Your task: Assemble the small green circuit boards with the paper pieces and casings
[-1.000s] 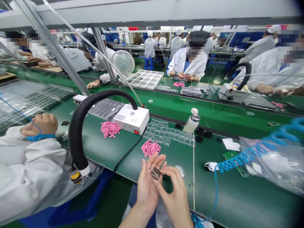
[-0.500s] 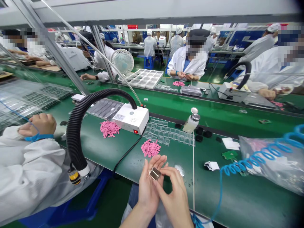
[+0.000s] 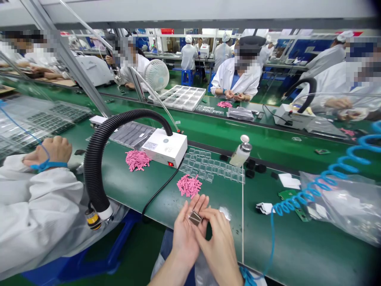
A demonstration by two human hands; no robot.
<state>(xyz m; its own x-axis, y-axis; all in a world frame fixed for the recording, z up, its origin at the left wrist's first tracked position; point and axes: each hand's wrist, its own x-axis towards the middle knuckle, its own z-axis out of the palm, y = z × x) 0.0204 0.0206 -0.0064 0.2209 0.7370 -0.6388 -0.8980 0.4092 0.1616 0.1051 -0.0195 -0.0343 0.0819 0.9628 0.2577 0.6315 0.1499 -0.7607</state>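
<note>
A small square part (image 3: 195, 218) with a shiny brownish-silver face and a light rim lies in my left hand (image 3: 186, 234). That palm is turned up, its fingers lightly curled beneath the part and the thumb beside it. From the right, my right hand (image 3: 218, 238) pinches the part's edge between thumb and fingertips. Just beyond my fingers is a pile of pink strips (image 3: 189, 185) on the green table. Several clear square plastic pieces (image 3: 205, 163) lie in rows behind that pile. The part's underside is hidden.
A white box (image 3: 166, 147) with a black flexible hose (image 3: 92, 159) stands left of centre. A metal-topped bottle (image 3: 240, 153) is at the back. Right lie a plastic bag (image 3: 342, 202) and a blue coiled cord (image 3: 321, 182). A co-worker's hand (image 3: 52, 153) rests at left.
The square part has tilted slightly in my hands and its face looks darker. My hands stay in nearly the same place. Small items on the green strip behind have shifted left.
</note>
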